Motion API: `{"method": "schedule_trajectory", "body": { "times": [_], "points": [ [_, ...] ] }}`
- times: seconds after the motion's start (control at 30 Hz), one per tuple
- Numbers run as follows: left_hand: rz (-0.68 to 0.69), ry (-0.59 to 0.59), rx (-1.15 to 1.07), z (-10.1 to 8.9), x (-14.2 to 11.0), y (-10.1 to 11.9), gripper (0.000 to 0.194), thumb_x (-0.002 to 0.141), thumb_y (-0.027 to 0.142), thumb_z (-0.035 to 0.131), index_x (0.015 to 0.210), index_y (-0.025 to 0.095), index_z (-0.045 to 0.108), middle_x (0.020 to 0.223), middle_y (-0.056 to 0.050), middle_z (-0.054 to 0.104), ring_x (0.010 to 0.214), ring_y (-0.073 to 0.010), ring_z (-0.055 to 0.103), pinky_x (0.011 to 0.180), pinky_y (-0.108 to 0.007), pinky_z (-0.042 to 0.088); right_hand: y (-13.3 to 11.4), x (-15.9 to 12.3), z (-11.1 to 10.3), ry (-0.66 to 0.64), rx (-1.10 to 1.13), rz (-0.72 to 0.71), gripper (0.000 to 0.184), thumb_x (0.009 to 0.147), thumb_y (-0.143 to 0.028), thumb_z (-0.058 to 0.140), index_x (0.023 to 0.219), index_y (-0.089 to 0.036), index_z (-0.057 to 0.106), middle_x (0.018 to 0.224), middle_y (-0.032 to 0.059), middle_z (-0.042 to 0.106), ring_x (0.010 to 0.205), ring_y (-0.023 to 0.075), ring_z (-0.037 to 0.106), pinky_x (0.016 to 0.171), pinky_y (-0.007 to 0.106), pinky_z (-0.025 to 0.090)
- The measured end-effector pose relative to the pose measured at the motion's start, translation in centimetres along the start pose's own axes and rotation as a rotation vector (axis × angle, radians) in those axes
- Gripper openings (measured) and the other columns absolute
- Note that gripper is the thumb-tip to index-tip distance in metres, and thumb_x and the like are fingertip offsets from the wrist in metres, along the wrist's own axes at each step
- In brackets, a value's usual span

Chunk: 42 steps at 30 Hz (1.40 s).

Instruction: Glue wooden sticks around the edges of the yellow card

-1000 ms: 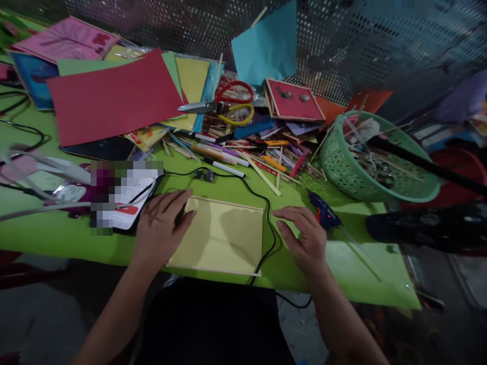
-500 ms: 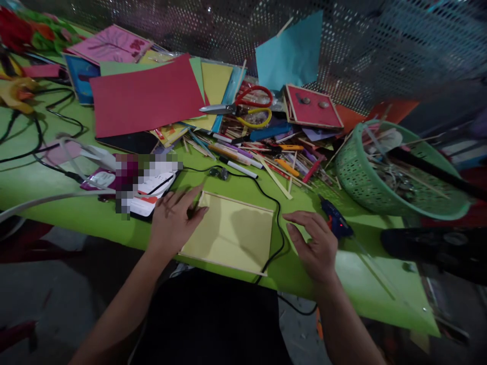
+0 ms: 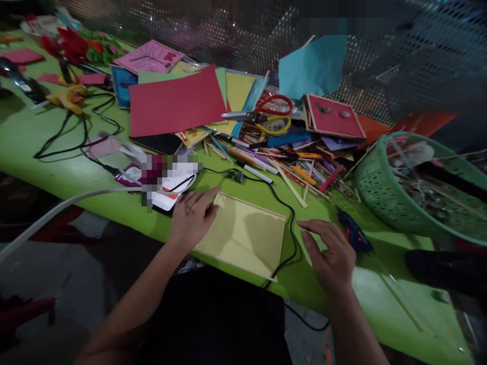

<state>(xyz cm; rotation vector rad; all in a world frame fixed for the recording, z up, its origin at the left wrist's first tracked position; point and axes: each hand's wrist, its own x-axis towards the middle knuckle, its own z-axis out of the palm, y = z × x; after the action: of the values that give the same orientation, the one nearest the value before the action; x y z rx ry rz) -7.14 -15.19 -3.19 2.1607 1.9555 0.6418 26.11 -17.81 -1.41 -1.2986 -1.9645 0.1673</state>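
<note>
A pale yellow sheet (image 3: 243, 233) edged with thin wooden sticks lies flat near the front edge of the green table (image 3: 243, 178). At its left side rests my left hand (image 3: 194, 215), fingers stretched out and thumb over the sheet's edge. My right hand (image 3: 333, 253) is to the right of the sheet, thumb and fingers apart with nothing between them. Just beyond it lies a blue glue gun (image 3: 355, 233) with a small red light. A black cable (image 3: 293, 238) runs between the sheet and my right hand. A phone (image 3: 171, 195) lies beside my left hand.
Scissors (image 3: 243, 116) with red and yellow handles lie on a heap of sticks and pens. Behind are a red paper sheet (image 3: 175, 104) and a red framed picture (image 3: 335, 116). A green basket (image 3: 380, 197) stands at right, a yellow glue gun (image 3: 68, 99) at far left.
The view has swung left, so everything sits further right in the picture and more of the table's left end shows. Both hands keep nearly the same pose around the yellow sheet.
</note>
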Motion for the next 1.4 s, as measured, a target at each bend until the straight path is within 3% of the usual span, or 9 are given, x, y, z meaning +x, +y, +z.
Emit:
{"method": "schedule_trajectory", "body": {
  "times": [0.53,0.7,0.8,0.9,1.07,1.23,1.4],
  "points": [
    [-0.065,0.067,0.155,-0.4,-1.8,-0.5,0.051,0.097,0.02,0.048,0.143,0.03,0.066,0.105,-0.006,0.081,0.099,-0.027,0.073,0.092,-0.042,0.051,0.1,0.4,0.4,0.003,0.01,0.022,0.016,0.097,-0.02,0.068,0.109,-0.027,0.076,0.099,0.004,0.077,0.093,0.0228,0.072,0.085,0.039,0.057],
    [-0.094,0.039,0.126,-0.9,-2.4,-0.8,0.048,0.098,0.024,0.05,0.142,0.029,0.067,0.096,-0.006,0.08,0.092,-0.0271,0.073,0.088,-0.042,0.052,-0.4,0.6,0.1,-0.017,0.048,0.048,0.015,0.099,-0.021,0.067,0.11,-0.026,0.076,0.1,0.0043,0.077,0.095,0.0229,0.072,0.085,0.039,0.058],
    [-0.03,0.035,0.099,-1.5,-2.0,-0.8,0.042,0.101,0.032,0.052,0.139,0.026,0.069,0.097,-0.008,0.077,0.098,-0.0296,0.072,0.097,-0.046,0.052,-1.2,0.5,-0.7,-0.102,0.065,0.039,0.016,0.1,-0.021,0.066,0.112,-0.026,0.075,0.102,0.0046,0.077,0.097,0.0224,0.072,0.085,0.038,0.057],
    [0.07,0.038,0.086,-2.1,-1.3,-0.4,0.037,0.101,0.034,0.055,0.133,0.026,0.072,0.114,-0.01,0.075,0.109,-0.0312,0.069,0.105,-0.049,0.049,-2.4,0.2,-1.5,-0.268,0.077,-0.034,0.015,0.1,-0.022,0.068,0.113,-0.026,0.074,0.103,0.0041,0.079,0.098,0.0213,0.073,0.086,0.037,0.056],
    [0.225,-0.022,0.093,-2.2,0.8,0.9,0.029,0.1,0.029,0.059,0.124,0.027,0.074,0.123,-0.008,0.076,0.116,-0.0326,0.065,0.098,-0.049,0.049,-3.8,-0.6,-2.3,-0.548,0.082,-0.123,0.016,0.101,-0.026,0.068,0.117,-0.027,0.073,0.101,0.0018,0.08,0.098,0.0212,0.07,0.089,0.039,0.052],
    [0.371,-0.132,0.189,-1.1,3.4,2.7,0.024,0.102,0.027,0.054,0.11,0.025,0.077,0.116,-0.007,0.077,0.113,-0.0311,0.065,0.095,-0.049,0.047,-4.0,-1.0,-3.0,-0.613,-0.045,-0.13,0.013,0.102,-0.032,0.065,0.111,-0.027,0.074,0.094,0.0032,0.075,0.098,0.024,0.065,0.087,0.042,0.049],
    [0.411,-0.198,0.209,-0.4,5.0,4.2,0.016,0.097,0.024,0.06,0.091,0.024,0.075,0.102,-0.009,0.077,0.107,-0.0327,0.065,0.09,-0.048,0.045,-3.8,-1.3,-3.3,-0.602,-0.171,-0.106,0.01,0.1,-0.032,0.069,0.097,-0.024,0.075,0.091,0.0048,0.068,0.098,0.0255,0.059,0.085,0.041,0.044]
  ]
}}
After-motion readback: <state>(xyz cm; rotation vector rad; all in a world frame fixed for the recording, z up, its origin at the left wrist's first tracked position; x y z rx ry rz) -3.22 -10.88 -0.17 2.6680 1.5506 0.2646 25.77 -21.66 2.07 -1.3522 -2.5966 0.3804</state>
